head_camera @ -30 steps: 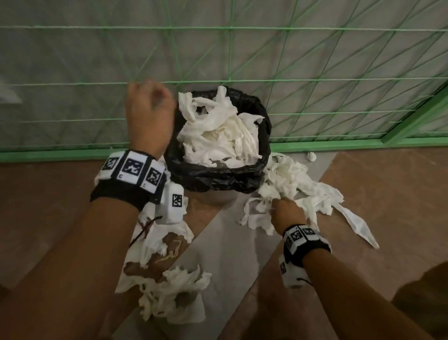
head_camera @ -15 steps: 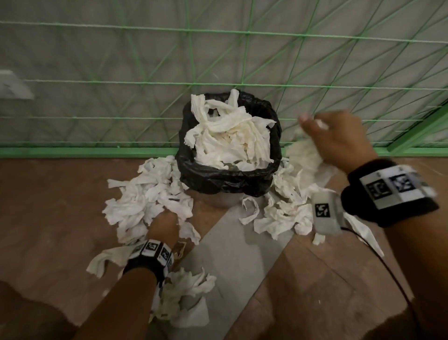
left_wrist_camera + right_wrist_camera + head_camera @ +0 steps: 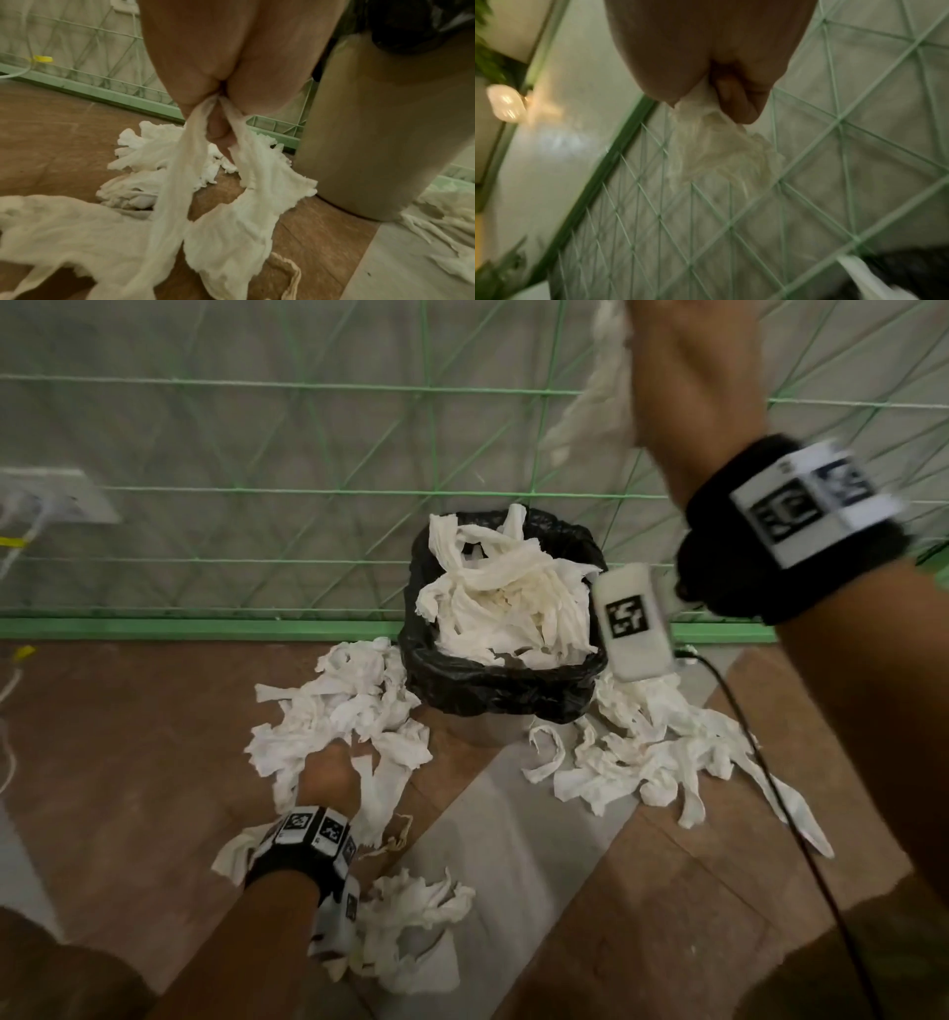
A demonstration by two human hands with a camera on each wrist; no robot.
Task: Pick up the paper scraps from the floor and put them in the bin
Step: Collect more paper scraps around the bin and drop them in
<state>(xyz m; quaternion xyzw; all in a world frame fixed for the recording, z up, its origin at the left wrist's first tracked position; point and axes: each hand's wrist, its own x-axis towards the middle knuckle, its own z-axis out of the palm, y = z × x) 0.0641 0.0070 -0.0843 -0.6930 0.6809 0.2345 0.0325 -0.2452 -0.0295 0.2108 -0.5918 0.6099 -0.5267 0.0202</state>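
A round bin (image 3: 493, 695) lined with a black bag stands by the green mesh fence, heaped with white paper scraps (image 3: 506, 608). My left hand (image 3: 326, 770) is down on the floor in the left pile of scraps (image 3: 349, 706); in the left wrist view its fingers (image 3: 218, 130) pinch long strips of paper (image 3: 180, 182). My right hand (image 3: 688, 377) is raised high above and right of the bin, gripping a bunch of scraps (image 3: 595, 403); the right wrist view shows the bunch (image 3: 716, 154) hanging from my curled fingers (image 3: 736, 101).
More scraps lie right of the bin (image 3: 647, 752) and near my left forearm (image 3: 411, 932). The green fence (image 3: 308, 490) and its base rail (image 3: 205, 629) run behind the bin. A white wall socket (image 3: 56, 500) with cables sits at left. A black cable (image 3: 801, 814) trails from my right wrist.
My right hand has risen from the right pile to high above the bin, carrying scraps. My left hand dropped from beside the bin to the left pile and took hold of strips.
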